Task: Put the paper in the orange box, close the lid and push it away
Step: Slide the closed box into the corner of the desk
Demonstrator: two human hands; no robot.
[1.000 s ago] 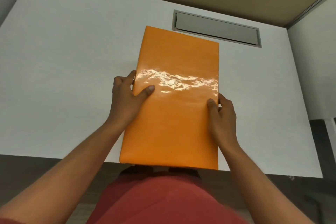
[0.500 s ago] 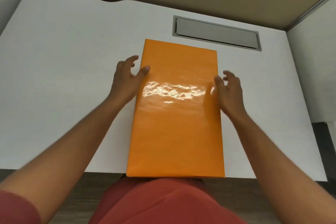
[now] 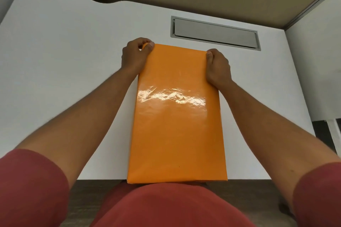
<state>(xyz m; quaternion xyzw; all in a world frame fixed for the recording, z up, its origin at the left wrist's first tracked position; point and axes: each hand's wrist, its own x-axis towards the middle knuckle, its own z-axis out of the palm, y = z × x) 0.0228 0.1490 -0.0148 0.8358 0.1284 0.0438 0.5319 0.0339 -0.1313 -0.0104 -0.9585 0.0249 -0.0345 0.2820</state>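
Bright, even overhead light glares across the orange box (image 3: pixel 177 116) (wide-angle edges bow).

No readable text, labels, brands, numbers or signs anywhere in view. Glossy orange rectangular box (image 3: pixel 177 116): lid face is plain, only glare across it and one tiny dark speck near the near edge, not a character. White desk top (image 3: pixel 73 61): blank. Grey metal cable-tray flap (image 3: pixel 215 32) set into the desk near its far edge: no marking visible. A dark sliver at the top right corner of the view is too small to read.
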